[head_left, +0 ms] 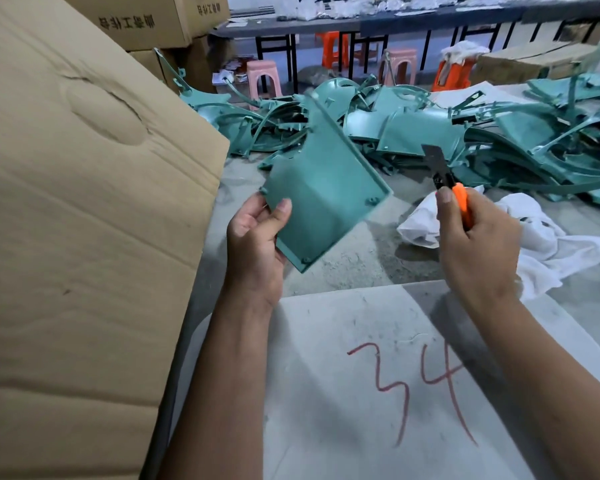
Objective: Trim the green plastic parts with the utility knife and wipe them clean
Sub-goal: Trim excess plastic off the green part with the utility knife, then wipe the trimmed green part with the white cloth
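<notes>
My left hand (253,244) pinches the green plastic panel (321,188) by its lower corner, long edge slanting up-away; my right hand (478,240) grips the utility knife (445,180), blade up, just right of the panel.

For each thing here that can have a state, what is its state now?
Green plastic part: held up off the floor, tilted, in the left hand.
Utility knife: blade out, pointing up, held in the right hand, apart from the part.
White cloth: crumpled on the floor, untouched.
Pile of green parts: heaped loosely on the floor.
</notes>
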Action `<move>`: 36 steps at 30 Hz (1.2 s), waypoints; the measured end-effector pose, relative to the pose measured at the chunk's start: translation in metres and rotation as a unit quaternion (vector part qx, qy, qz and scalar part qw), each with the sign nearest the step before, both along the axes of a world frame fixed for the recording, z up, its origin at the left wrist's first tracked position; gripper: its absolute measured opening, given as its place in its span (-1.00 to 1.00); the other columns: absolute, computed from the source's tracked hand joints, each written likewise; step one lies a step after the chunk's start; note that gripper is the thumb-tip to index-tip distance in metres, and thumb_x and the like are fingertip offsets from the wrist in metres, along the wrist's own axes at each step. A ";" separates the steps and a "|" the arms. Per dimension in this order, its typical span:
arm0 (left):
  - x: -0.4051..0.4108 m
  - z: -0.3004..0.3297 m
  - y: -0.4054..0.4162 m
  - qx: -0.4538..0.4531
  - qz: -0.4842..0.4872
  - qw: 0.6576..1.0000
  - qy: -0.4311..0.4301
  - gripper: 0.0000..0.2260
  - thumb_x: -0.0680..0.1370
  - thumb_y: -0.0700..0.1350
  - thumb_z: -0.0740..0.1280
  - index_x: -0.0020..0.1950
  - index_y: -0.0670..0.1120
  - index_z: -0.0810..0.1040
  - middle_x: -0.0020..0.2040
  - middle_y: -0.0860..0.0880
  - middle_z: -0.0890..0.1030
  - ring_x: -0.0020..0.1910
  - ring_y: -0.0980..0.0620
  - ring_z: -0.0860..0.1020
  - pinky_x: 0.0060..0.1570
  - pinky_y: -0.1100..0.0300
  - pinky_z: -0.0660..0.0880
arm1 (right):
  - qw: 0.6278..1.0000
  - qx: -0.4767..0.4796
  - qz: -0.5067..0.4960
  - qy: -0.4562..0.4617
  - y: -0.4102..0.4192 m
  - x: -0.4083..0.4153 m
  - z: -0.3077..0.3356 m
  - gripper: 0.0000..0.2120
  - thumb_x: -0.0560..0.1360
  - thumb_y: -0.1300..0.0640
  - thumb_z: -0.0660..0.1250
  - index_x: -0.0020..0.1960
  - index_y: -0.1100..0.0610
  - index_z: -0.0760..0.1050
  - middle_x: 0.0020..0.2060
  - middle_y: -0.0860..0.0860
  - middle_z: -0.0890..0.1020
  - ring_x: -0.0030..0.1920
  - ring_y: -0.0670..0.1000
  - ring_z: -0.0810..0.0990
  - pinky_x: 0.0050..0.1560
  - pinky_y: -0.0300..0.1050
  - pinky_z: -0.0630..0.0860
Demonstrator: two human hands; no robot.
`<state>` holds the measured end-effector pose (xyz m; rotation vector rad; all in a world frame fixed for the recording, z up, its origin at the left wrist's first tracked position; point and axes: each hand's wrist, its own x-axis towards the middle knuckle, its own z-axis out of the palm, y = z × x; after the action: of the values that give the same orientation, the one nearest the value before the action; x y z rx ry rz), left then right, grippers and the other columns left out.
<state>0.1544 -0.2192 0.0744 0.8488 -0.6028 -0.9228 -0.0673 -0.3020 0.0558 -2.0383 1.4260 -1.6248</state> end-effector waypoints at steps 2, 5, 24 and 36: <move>0.002 -0.002 -0.005 0.036 0.058 0.998 0.015 -0.83 0.61 -0.34 0.29 0.12 -0.16 0.61 0.02 -0.12 0.71 -0.01 -0.08 0.67 0.06 -0.05 0.61 | 0.996 -0.044 0.081 0.000 0.007 0.005 0.001 -0.60 0.70 -0.02 0.25 -0.29 0.00 0.28 -0.48 -0.12 0.32 -0.45 -0.20 0.40 -0.40 -0.29 0.29; -0.003 -0.003 -0.010 0.061 0.090 0.993 0.042 -0.91 0.59 -0.35 0.32 0.03 -0.21 0.57 -0.02 -0.17 0.68 -0.05 -0.10 0.65 0.06 -0.05 0.60 | 0.964 -0.036 0.236 0.118 0.016 0.013 -0.002 -0.64 0.66 -0.11 0.27 -0.22 0.09 0.45 -0.48 -0.09 0.41 -0.45 -0.04 0.46 -0.41 0.02 0.41; 0.005 -0.008 -0.001 0.055 0.029 0.998 -0.026 -0.82 0.64 -0.20 0.26 0.14 -0.10 0.65 0.11 -0.11 0.71 0.03 -0.06 0.68 0.03 -0.04 0.61 | 0.974 0.060 0.093 0.196 0.000 0.005 -0.003 -0.57 0.66 -0.27 0.14 -0.17 -0.01 0.54 -0.31 -0.07 0.55 -0.29 0.01 0.50 -0.30 -0.08 0.36; 0.005 -0.021 -0.014 0.091 0.210 0.939 -0.255 -0.75 0.59 -0.04 0.21 -0.23 -0.11 0.29 -0.35 0.10 0.31 -0.33 0.10 0.24 -0.32 0.14 0.21 | 0.917 0.274 -0.168 0.235 -0.034 -0.048 -0.007 -0.57 0.53 0.06 0.38 0.39 -0.01 0.53 0.27 0.30 0.46 0.28 0.37 0.42 0.27 0.23 0.42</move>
<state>0.1597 -0.2330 0.0535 1.3428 -0.7464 -0.3634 -0.1150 -0.3357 0.0483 -1.9703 2.1858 -0.6739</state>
